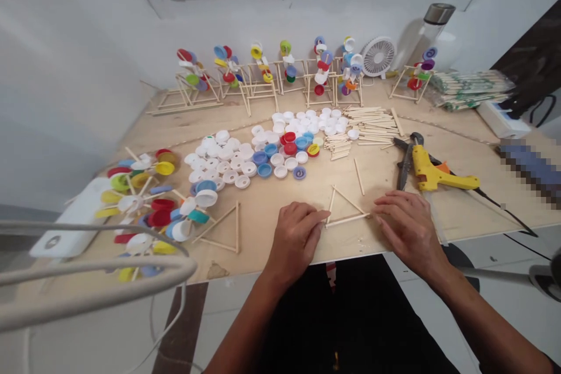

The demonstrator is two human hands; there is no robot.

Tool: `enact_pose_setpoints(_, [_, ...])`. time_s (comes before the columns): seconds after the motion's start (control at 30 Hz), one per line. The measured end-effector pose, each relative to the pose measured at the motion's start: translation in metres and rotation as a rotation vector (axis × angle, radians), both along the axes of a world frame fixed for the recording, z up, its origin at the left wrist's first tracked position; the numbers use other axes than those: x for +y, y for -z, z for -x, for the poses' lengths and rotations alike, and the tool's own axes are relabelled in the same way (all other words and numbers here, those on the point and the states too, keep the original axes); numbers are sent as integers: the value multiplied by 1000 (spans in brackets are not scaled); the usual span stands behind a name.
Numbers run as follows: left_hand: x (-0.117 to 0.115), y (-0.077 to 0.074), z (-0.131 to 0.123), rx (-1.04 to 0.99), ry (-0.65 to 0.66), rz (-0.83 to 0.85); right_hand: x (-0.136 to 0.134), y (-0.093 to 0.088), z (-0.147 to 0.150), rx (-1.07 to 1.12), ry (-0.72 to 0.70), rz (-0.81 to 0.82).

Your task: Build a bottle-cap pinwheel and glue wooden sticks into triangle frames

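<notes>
A triangle of thin wooden sticks (347, 220) lies near the table's front edge, between my hands. My left hand (298, 234) is at its left corner, the index finger stretched to the stick end and the other fingers curled. At the right corner is my right hand (405, 228), its fingers apart and slightly bent, with nothing seen in it. A single loose stick (359, 176) lies behind the triangle. Another stick triangle (237, 228) rests to the left of my left hand.
A yellow glue gun (438, 172) with its cord sits at the right. Bottle caps (230, 162) and stick piles (372, 124) spread across the middle. Cap wheels (131, 204) lie left; finished stick frames (258, 90) stand at the back. A white cable loops at lower left.
</notes>
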State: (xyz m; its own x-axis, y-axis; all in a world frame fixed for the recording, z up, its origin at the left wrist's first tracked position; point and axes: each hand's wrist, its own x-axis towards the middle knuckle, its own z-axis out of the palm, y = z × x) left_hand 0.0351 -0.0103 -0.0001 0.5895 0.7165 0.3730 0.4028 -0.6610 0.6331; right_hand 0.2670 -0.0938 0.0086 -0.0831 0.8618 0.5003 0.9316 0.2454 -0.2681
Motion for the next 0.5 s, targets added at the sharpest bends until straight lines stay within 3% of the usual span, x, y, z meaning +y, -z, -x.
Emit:
enact_pose_setpoints(0.2, [-16,2,4,21,-52,-85,-7,5,-4,5,4,-4])
enact_pose_setpoints(0.5, [-16,10,3,65,-56,-144,-1,5,-4,-45,-43,3])
